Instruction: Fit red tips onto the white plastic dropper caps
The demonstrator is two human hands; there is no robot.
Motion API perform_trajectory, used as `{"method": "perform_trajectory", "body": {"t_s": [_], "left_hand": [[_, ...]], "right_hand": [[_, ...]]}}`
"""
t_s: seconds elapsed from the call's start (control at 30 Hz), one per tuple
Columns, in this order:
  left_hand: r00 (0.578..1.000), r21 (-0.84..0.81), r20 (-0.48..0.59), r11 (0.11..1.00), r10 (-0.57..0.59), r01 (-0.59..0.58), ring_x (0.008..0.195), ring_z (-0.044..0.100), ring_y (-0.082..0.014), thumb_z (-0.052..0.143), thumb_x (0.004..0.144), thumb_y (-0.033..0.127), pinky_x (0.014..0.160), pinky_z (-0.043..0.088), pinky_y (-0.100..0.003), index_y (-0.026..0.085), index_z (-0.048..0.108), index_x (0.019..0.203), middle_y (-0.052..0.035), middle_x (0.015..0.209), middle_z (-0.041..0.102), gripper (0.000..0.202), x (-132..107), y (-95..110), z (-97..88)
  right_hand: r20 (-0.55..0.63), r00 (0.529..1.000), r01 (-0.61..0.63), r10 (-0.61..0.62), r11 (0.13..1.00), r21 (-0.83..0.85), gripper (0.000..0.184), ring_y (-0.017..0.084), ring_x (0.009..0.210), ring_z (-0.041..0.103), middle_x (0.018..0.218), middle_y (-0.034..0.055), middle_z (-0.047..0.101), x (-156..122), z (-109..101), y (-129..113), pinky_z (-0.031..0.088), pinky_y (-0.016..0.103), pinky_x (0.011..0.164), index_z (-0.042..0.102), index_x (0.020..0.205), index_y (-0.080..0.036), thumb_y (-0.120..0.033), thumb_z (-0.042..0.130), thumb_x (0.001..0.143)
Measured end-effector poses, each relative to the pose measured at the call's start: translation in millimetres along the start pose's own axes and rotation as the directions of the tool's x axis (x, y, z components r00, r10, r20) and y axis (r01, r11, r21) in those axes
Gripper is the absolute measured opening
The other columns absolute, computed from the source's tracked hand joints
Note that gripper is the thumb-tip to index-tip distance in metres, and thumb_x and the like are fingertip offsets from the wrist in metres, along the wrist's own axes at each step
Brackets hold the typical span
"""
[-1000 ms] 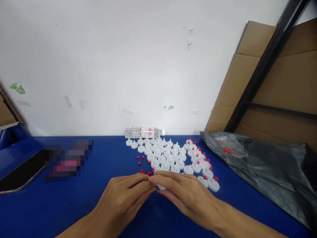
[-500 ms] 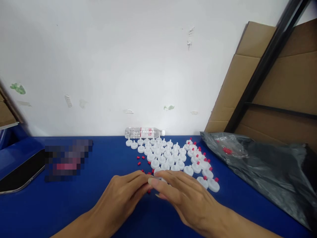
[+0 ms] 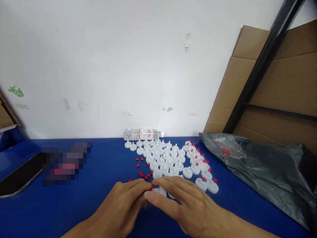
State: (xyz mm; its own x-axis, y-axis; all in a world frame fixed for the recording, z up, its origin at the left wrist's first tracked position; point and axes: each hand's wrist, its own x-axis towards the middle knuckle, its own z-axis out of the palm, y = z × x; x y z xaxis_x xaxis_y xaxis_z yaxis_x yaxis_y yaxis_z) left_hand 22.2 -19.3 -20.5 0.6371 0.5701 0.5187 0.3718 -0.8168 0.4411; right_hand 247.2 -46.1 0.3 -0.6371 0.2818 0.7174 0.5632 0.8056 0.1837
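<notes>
My left hand (image 3: 123, 206) and my right hand (image 3: 188, 206) meet low in the middle of the blue table (image 3: 104, 165). Between their fingertips sits a white disc cap (image 3: 158, 190) with a small red plug (image 3: 150, 189) at its stem. The left fingers pinch at the red plug and the right fingers wrap the white cap. Just beyond lie several loose red plugs (image 3: 141, 165) and several white caps in rows (image 3: 163, 155). Several caps with red plugs fitted (image 3: 198, 158) stand to the right.
A clear water bottle (image 3: 143, 134) lies by the white wall. A crumpled black plastic bag (image 3: 260, 165) covers the right side, with cardboard (image 3: 284, 86) and a black bar behind it. A dark flat tray (image 3: 17, 177) and a blurred object (image 3: 65, 162) rest at left.
Both hands have drawn slightly nearer to me and lower, still joined over the white cap. The view has tipped a little; the rows of caps have not moved.
</notes>
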Motion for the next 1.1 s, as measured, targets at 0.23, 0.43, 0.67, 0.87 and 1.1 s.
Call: {"method": "perform_trajectory", "body": {"t_s": [0.23,0.43,0.67,0.87,1.1], "left_hand": [[0.996,0.115,-0.032,0.991,0.079,-0.075,0.065,0.064,-0.0096,0.038,0.103,0.016,0.062,0.041,-0.023,0.023,0.057,0.117,0.0042,0.082,0.067,0.025,4.3,4.7,-16.3],[0.984,0.201,-0.084,0.97,0.155,-0.135,0.059,0.06,-0.0091,0.042,0.097,0.01,0.06,0.038,-0.024,0.022,0.058,0.114,0.0045,0.077,0.067,0.026,4.0,-5.0,-21.7],[0.985,0.197,-0.058,0.969,0.16,-0.145,0.057,0.06,-0.01,0.044,0.095,0.009,0.059,0.039,-0.026,0.021,0.062,0.108,0.0033,0.075,0.067,0.025,5.7,-4.4,-20.4],[0.986,0.204,-0.031,0.966,0.166,-0.156,0.054,0.057,-0.0104,0.043,0.095,0.008,0.057,0.037,-0.026,0.02,0.062,0.106,0.0032,0.07,0.064,0.025,5.6,-5.5,-20.2],[0.987,0.208,0.006,0.966,0.158,-0.156,0.056,0.06,-0.0114,0.043,0.097,0.01,0.058,0.038,-0.026,0.021,0.061,0.105,0.0024,0.073,0.065,0.023,3.5,-8.2,-17.7]], "right_hand": [[0.074,0.989,-0.132,0.129,0.991,0.036,0.032,0.02,0.117,0.066,0.126,0.0085,0.069,-3.9,-8.6,24.9,0.056,0.033,0.098,0.061,0.125,-0.02,-0.009,0.051,0.097],[0.001,0.881,-0.473,0.473,0.881,-0.016,0.009,0.02,0.09,0.073,0.101,0.0024,0.076,-8.5,-44.9,81.7,0.056,0.029,0.078,0.067,0.101,-0.023,-0.028,0.064,0.095],[0.321,0.691,-0.665,0.648,0.743,-0.068,0.032,0.019,0.077,0.066,0.087,0.0036,0.073,-17.6,-88.6,119.4,0.047,0.029,0.067,0.072,0.087,-0.024,-0.056,0.066,0.089],[0.601,0.538,-0.701,0.592,0.709,-0.071,0.034,0.014,0.06,0.058,0.067,0.0001,0.067,-20.5,-92.7,119.0,0.04,0.025,0.054,0.073,0.083,-0.024,-0.055,0.063,0.09],[0.648,0.542,-0.66,0.535,0.748,-0.066,0.024,0.013,0.059,0.056,0.065,-0.0014,0.066,-24.7,-90.6,117.1,0.037,0.026,0.055,0.074,0.08,-0.026,-0.045,0.063,0.09]]}}
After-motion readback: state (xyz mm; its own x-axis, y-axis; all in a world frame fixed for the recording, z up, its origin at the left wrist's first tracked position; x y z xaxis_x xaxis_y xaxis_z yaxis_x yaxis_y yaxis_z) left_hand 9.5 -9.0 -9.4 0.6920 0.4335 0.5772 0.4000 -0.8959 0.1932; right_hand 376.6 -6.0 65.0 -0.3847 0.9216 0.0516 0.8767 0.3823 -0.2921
